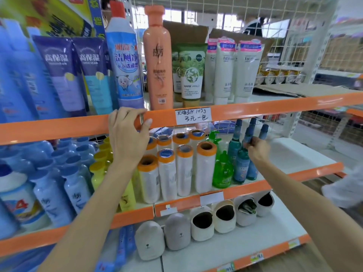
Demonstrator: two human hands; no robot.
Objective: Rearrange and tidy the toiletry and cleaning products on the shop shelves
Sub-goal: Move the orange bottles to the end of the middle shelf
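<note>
My left hand (pixel 128 132) grips the orange front rail (pixel 255 107) of the upper shelf, fingers over its top edge, thumb under it. My right hand (pixel 257 148) is closed around the neck of a teal bottle with a dark blue cap (pixel 242 167) on the middle shelf. Two similar bottles stand beside it, one to its left (pixel 234 144) and one to its right (pixel 262 132). A green pump bottle (pixel 223 169) stands to the left of them. White rolls with orange ends (pixel 184 171) fill the shelf's middle.
The upper shelf holds a toilet cleaner bottle (pixel 125 61), a tall peach bottle (pixel 157 61), green tubes (pixel 191 75) and white facial tubes (pixel 245 71). Blue and yellow bottles (pixel 51 185) crowd the middle shelf's left. Small bins (pixel 202 222) sit on the lower shelf. Bare white shelf (pixel 298 154) lies right of my right hand.
</note>
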